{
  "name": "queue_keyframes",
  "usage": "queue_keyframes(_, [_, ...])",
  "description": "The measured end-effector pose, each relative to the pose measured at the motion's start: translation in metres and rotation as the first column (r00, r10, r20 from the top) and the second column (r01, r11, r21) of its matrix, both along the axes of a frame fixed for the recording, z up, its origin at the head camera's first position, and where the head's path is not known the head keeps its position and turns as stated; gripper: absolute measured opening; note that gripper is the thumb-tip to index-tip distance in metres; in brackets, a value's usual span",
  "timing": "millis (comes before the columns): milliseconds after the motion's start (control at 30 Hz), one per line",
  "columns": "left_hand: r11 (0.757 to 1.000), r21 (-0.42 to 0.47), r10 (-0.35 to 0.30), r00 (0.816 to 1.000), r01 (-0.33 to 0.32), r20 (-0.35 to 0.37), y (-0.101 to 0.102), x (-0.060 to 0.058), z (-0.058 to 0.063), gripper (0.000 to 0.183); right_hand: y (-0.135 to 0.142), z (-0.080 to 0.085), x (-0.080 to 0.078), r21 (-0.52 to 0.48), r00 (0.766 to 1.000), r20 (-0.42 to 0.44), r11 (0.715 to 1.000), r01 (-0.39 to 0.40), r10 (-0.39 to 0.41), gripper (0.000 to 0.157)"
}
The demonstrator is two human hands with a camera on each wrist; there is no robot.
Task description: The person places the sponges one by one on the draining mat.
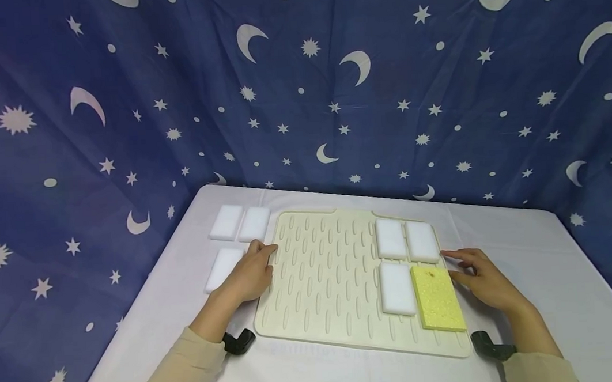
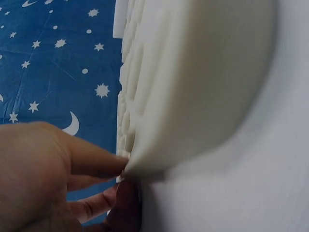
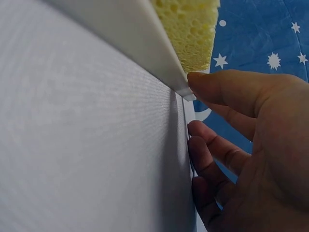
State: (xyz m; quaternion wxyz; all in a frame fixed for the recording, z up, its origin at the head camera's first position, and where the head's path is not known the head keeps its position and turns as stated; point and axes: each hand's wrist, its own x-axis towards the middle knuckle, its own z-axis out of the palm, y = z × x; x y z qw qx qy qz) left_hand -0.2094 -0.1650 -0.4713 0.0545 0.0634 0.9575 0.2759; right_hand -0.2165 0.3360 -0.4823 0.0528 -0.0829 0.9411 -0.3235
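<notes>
Centrally in the head view, a cream, rectangular, silicone-looking mat with raised oval ridges (image 1: 315, 271) lies on a white cloth-covered table (image 1: 347, 373). Taking the mat's middle as the clock's centre, three white, rectangular foam blocks (image 1: 390, 238) rest on it at one, two and three o'clock. A yellow, porous, rectangular sponge (image 1: 438, 297) lies beyond the three o'clock block, nearer the right rim. The four sit close, in two rows of two, perhaps to line up with that rim. Three loose white blocks (image 1: 227, 223) lie off the mat around ten o'clock, one partly hidden by the left hand (image 1: 248, 275). That hand is at nine o'clock and the right hand (image 1: 479, 280) at three, seemingly to steady the mat evenly from both sides.

In the left wrist view, the left hand is at eight o'clock, nearly closed, thumb and fingertips appearing to pinch the mat's rim.

In the right wrist view, the right hand is at three o'clock, partly spread, thumb tip against the rim, other fingers loosely bent; it seems to press rather than grip.
</notes>
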Motion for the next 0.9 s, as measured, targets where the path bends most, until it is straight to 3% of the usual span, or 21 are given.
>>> queue_keyframes(300, [1.000, 0.021, 0.004, 0.999, -0.005, 0.036, -0.004, 0.002, 0.009, 0.052, 0.004, -0.002, 0.000, -0.002, 1.000, 0.018, 1.000, 0.008, -0.008, 0.052])
queue_keyframes(900, [0.996, -0.050, -0.077, 0.996, 0.075, -0.051, -0.030, 0.015, 0.043, 0.061, 0.003, -0.002, 0.000, -0.021, 1.000, 0.017, 1.000, 0.018, -0.018, 0.052])
